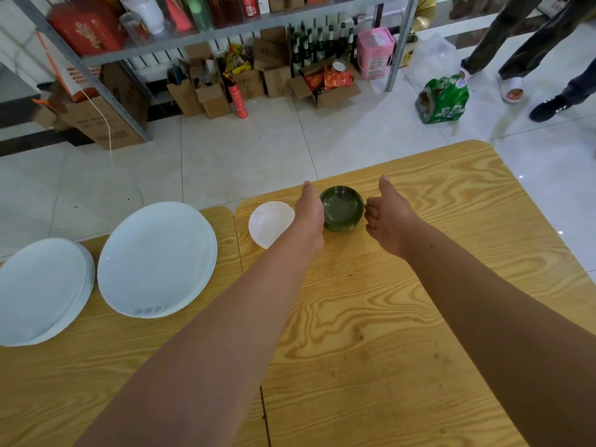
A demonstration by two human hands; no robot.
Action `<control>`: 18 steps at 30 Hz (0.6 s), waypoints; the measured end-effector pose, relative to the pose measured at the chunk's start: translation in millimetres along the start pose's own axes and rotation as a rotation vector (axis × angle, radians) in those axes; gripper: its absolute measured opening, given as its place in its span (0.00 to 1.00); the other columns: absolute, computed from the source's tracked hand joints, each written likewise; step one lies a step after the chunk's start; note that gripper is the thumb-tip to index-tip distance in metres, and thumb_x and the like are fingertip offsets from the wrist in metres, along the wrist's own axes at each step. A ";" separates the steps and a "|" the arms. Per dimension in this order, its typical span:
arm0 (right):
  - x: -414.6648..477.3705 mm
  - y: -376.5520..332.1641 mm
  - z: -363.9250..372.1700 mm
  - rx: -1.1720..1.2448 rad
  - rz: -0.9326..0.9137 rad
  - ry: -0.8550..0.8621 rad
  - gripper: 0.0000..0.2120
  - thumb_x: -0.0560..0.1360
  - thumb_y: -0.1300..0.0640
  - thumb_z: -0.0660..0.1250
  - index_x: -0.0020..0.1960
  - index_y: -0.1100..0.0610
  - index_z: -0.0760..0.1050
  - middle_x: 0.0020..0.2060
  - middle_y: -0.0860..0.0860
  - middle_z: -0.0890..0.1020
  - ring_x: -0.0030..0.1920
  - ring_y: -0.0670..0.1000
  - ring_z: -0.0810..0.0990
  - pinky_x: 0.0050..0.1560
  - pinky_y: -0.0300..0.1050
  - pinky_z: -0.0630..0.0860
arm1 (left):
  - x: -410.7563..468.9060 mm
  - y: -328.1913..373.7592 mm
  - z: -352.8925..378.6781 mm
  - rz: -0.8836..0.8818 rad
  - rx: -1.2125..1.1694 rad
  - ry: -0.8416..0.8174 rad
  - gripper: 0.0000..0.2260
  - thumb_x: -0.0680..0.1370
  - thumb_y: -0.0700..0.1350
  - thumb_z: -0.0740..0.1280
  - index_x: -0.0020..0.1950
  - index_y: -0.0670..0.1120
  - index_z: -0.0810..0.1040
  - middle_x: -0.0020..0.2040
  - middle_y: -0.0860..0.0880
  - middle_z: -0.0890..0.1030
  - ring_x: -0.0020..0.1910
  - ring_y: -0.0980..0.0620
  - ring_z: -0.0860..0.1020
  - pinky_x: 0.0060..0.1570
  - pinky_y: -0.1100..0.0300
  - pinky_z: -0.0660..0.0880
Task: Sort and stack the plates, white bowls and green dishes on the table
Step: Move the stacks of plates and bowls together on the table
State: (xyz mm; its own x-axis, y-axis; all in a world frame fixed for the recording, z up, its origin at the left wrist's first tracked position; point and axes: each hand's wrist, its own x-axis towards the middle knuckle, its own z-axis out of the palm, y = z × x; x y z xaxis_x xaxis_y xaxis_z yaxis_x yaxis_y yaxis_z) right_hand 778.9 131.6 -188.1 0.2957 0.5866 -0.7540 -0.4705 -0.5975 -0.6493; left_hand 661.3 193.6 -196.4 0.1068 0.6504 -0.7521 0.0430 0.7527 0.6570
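**Sorting nearly done, both hands at the green dishes**

At the far left of the worktop [419, 317] sits a stack of white plates [42, 291], several rims showing down its side. Just beside it is a second plate stack [154, 259], wider and lower. Past the seam where two wooden tops meet stand the white bowls [269, 222]; from here I cannot tell if it is one bowl or several nested.

Next comes the left hand [309, 214], set edge-on against the left side of the green dishes [342, 208], thumb pointing ahead. Its fingers are hidden, so I cannot tell whether it grips or only rests there. The green dishes are stacked near the far edge, between the two hands. The right hand [392, 221] is at their right side, thumb up, fingers loosely bent toward the rim and holding nothing.

I judge the task almost finished: each kind is in its own pile and nothing lies loose. At most the green stack needs squaring or shifting.

The worktop is pale, strongly grained wood. Beyond it is a glossy tiled floor [242, 150], a metal shelf rack [225, 30] with cardboard boxes [325, 91], a red fire extinguisher [238, 100], green bottles [319, 43] and a green drinks pack [443, 98]. Someone's feet [512, 88] show at far right.
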 end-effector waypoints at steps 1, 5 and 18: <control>-0.6 0.7 1.7 -0.016 0.002 -0.007 0.39 0.80 0.34 0.51 0.77 0.63 0.59 0.72 0.55 0.70 0.73 0.55 0.68 0.71 0.51 0.65 | -1.3 -2.6 0.4 -0.003 -0.016 -0.011 0.32 0.80 0.64 0.52 0.79 0.47 0.57 0.76 0.45 0.66 0.74 0.45 0.66 0.74 0.48 0.62; -2.0 5.8 7.7 -0.061 0.000 -0.003 0.36 0.80 0.34 0.50 0.73 0.63 0.66 0.65 0.54 0.77 0.68 0.53 0.72 0.62 0.45 0.72 | 3.5 -9.4 0.4 -0.001 -0.011 -0.057 0.33 0.78 0.65 0.53 0.78 0.46 0.61 0.71 0.45 0.72 0.71 0.47 0.69 0.73 0.51 0.63; -30.0 3.6 -3.0 -0.101 -0.119 0.043 0.38 0.79 0.33 0.49 0.77 0.59 0.61 0.75 0.52 0.67 0.74 0.53 0.66 0.72 0.49 0.65 | -36.1 3.6 -24.0 -0.047 -0.007 -0.074 0.35 0.80 0.65 0.52 0.80 0.45 0.55 0.80 0.45 0.56 0.79 0.45 0.55 0.75 0.49 0.53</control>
State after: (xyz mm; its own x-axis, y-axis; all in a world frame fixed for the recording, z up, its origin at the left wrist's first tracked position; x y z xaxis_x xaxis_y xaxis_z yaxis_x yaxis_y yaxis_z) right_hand 770.8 110.3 -168.1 0.3804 0.6338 -0.6736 -0.3451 -0.5784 -0.7391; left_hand 633.7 175.3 -168.2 0.1779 0.6055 -0.7757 0.0428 0.7828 0.6209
